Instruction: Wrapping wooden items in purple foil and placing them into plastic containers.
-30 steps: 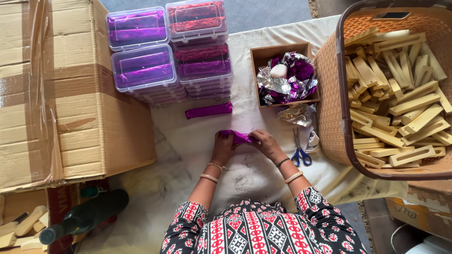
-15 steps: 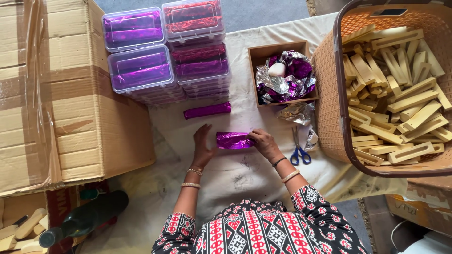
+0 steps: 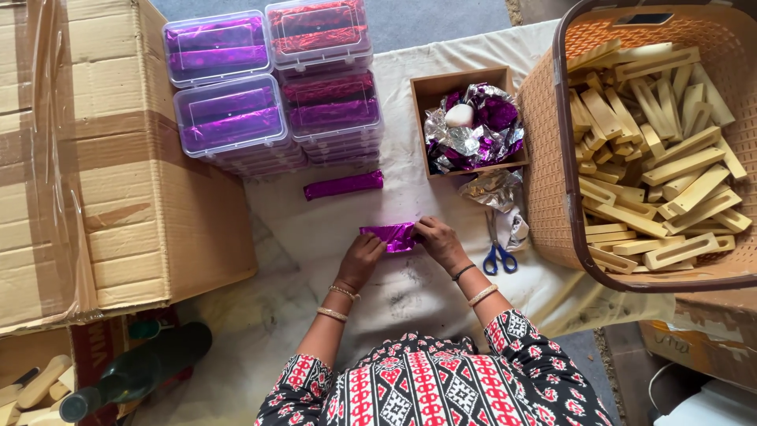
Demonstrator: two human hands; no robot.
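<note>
A small block wrapped in shiny purple foil (image 3: 389, 236) lies on the white cloth (image 3: 315, 229) in front of me. My left hand (image 3: 361, 258) presses on its left end from below. My right hand (image 3: 438, 241) pinches the foil at its right end. A second purple-wrapped block (image 3: 344, 184) lies farther back on the cloth, apart from both hands.
Stacks of clear plastic boxes (image 3: 272, 87) with purple and red foil pieces stand at the back. A wooden box (image 3: 421, 95) holds crumpled foil. Blue-handled scissors (image 3: 497, 251) lie right of my hand. A woven basket (image 3: 552, 158) of wooden blocks stands right, a cardboard carton (image 3: 95, 158) left, a dark bottle (image 3: 134, 371) lower left.
My left hand let go of the wrapped block, swung out to the left, then came back onto its left end. The right hand stayed at the right end.
</note>
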